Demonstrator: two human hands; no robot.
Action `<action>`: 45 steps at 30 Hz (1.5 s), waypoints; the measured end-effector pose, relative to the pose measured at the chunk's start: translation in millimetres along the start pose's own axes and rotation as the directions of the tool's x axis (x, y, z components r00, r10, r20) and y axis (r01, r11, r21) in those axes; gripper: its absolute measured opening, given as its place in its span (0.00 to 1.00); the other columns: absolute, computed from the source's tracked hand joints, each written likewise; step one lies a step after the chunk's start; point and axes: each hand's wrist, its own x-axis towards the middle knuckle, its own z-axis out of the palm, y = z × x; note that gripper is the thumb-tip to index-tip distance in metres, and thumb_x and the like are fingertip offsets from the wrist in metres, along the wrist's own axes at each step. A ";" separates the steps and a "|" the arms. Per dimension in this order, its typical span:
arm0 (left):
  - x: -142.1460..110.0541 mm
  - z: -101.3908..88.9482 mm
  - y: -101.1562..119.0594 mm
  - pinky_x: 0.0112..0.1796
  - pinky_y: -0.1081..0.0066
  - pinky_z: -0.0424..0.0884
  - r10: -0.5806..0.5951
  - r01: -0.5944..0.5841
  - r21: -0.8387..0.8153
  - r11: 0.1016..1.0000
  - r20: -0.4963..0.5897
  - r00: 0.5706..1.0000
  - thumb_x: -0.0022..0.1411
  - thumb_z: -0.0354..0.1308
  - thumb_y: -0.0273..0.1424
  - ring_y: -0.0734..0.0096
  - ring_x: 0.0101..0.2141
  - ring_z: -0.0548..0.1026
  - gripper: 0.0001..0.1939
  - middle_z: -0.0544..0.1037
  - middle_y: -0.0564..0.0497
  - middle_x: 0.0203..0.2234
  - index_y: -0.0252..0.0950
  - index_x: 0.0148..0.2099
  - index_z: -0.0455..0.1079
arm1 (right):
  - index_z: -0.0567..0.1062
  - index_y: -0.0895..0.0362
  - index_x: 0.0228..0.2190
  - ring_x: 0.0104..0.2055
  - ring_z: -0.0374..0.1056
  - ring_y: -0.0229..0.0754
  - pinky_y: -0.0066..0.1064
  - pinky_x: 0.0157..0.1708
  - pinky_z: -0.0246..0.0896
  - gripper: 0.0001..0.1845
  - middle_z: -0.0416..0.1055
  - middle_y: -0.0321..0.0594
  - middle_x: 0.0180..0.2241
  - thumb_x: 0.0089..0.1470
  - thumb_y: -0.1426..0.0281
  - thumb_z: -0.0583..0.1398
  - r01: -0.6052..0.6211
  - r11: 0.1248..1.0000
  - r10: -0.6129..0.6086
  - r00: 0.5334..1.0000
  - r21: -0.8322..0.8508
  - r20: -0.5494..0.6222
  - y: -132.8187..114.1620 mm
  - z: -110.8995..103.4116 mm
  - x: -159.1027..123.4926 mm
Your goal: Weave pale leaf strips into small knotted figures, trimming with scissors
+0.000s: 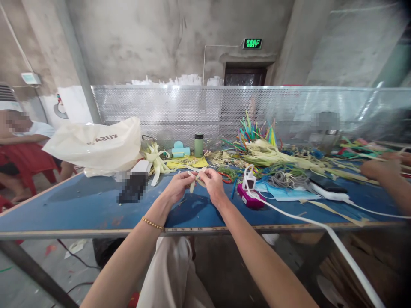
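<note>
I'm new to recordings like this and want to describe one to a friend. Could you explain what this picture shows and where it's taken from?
There is no machine here: a person is working with two bare hands. The single picture comes from a camera worn on their head, looking forward and down, so their forearms rise from the bottom edge.

The left hand and right hand meet above a blue table, pinching pale strips between the fingers.

On the table, a large cream bag lies at left. Toward the back stands a green bottle with a dark lid. Right of the hands are a purple power block with a white charger and a heap of leafy pale material. At far right is another person's hand.
</note>
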 end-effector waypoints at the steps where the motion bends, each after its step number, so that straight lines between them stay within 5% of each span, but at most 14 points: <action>1: 0.1 -0.2 0.8 0.29 0.72 0.63 0.000 0.000 -0.016 1.000 0.006 1.000 0.43 0.71 0.36 0.74 0.25 0.70 0.20 0.77 0.47 0.27 0.29 0.37 0.77 | 0.68 0.57 0.21 0.23 0.58 0.35 0.27 0.25 0.54 0.12 0.64 0.32 0.20 0.44 0.61 0.61 0.003 1.000 -0.003 1.000 0.000 0.015 0.6 -0.5 0.5; 5: 1.3 -0.2 -0.1 0.30 0.72 0.64 0.026 -0.027 -0.019 0.999 -0.029 0.999 0.42 0.71 0.34 0.73 0.25 0.71 0.20 0.76 0.48 0.26 0.29 0.38 0.76 | 0.72 0.57 0.25 0.26 0.62 0.37 0.29 0.28 0.58 0.13 0.69 0.35 0.23 0.44 0.59 0.63 0.034 0.998 -0.033 0.999 -0.044 0.041 -1.6 -7.8 6.6; 9: 1.4 3.7 -2.8 0.29 0.74 0.61 0.099 -0.094 0.078 0.993 -0.068 0.993 0.43 0.71 0.32 0.77 0.23 0.67 0.27 0.71 0.55 0.21 0.29 0.47 0.73 | 0.75 0.57 0.28 0.28 0.63 0.39 0.30 0.30 0.58 0.15 0.72 0.38 0.26 0.49 0.58 0.60 0.188 0.954 -0.187 0.982 -0.232 0.029 -17.9 -21.4 16.0; 13: -1.6 9.0 -1.5 0.27 0.75 0.58 0.135 -0.129 0.132 0.983 -0.036 0.990 0.43 0.71 0.29 0.78 0.23 0.67 0.34 0.70 0.57 0.20 0.31 0.55 0.68 | 0.75 0.56 0.20 0.26 0.62 0.38 0.28 0.27 0.54 0.13 0.71 0.37 0.22 0.48 0.60 0.62 0.330 0.867 -0.196 0.914 -0.373 0.355 -32.1 -26.2 21.8; 17: -3.2 10.5 1.6 0.28 0.75 0.60 0.141 -0.142 0.079 0.987 0.011 0.990 0.45 0.70 0.31 0.77 0.25 0.68 0.25 0.73 0.53 0.24 0.31 0.47 0.72 | 0.74 0.58 0.20 0.22 0.59 0.35 0.27 0.25 0.53 0.14 0.67 0.33 0.19 0.47 0.61 0.63 0.245 0.926 -0.052 0.836 -0.288 0.546 -29.2 -20.3 30.2; 22: 2.2 6.6 2.0 0.25 0.74 0.58 0.053 -0.059 -0.081 0.995 -0.066 0.996 0.47 0.69 0.39 0.78 0.21 0.65 0.16 0.71 0.51 0.21 0.30 0.31 0.73 | 0.74 0.58 0.22 0.22 0.60 0.35 0.27 0.25 0.55 0.17 0.67 0.34 0.20 0.46 0.56 0.64 0.173 0.962 -0.065 0.897 -0.212 0.437 -28.9 -8.1 47.3; 27: 6.1 3.4 3.1 0.23 0.75 0.55 0.010 -0.034 -0.207 0.978 -0.117 0.993 0.40 0.70 0.29 0.80 0.19 0.63 0.12 0.68 0.54 0.17 0.32 0.24 0.70 | 0.74 0.57 0.26 0.23 0.61 0.35 0.27 0.26 0.57 0.17 0.69 0.33 0.22 0.46 0.54 0.65 0.132 0.991 -0.102 0.897 -0.039 0.429 -31.0 3.9 54.0; 35: 4.2 0.6 0.1 0.26 0.73 0.57 0.062 -0.049 0.105 0.993 -0.127 0.990 0.46 0.69 0.42 0.75 0.23 0.66 0.17 0.73 0.50 0.21 0.32 0.27 0.73 | 0.71 0.57 0.23 0.19 0.60 0.34 0.27 0.20 0.57 0.20 0.68 0.32 0.19 0.39 0.55 0.69 -0.115 0.976 0.047 0.940 0.184 0.338 -12.5 4.5 49.5; 40: 9.3 5.9 9.6 0.33 0.72 0.63 0.245 -0.196 0.299 0.934 -0.136 0.960 0.47 0.68 0.40 0.69 0.31 0.70 0.17 0.77 0.49 0.28 0.33 0.35 0.77 | 0.73 0.58 0.23 0.18 0.60 0.33 0.26 0.19 0.56 0.19 0.69 0.33 0.19 0.35 0.57 0.70 -0.124 0.968 0.074 0.972 0.217 0.222 -11.6 8.9 49.7; 45: 22.2 14.0 18.3 0.31 0.71 0.65 0.261 -0.215 0.351 0.911 -0.088 0.961 0.52 0.64 0.38 0.69 0.27 0.70 0.12 0.76 0.49 0.22 0.33 0.25 0.74 | 0.73 0.57 0.22 0.19 0.60 0.36 0.28 0.20 0.55 0.17 0.68 0.35 0.18 0.38 0.56 0.65 -0.070 0.996 0.061 0.986 0.054 0.156 -4.9 10.4 55.5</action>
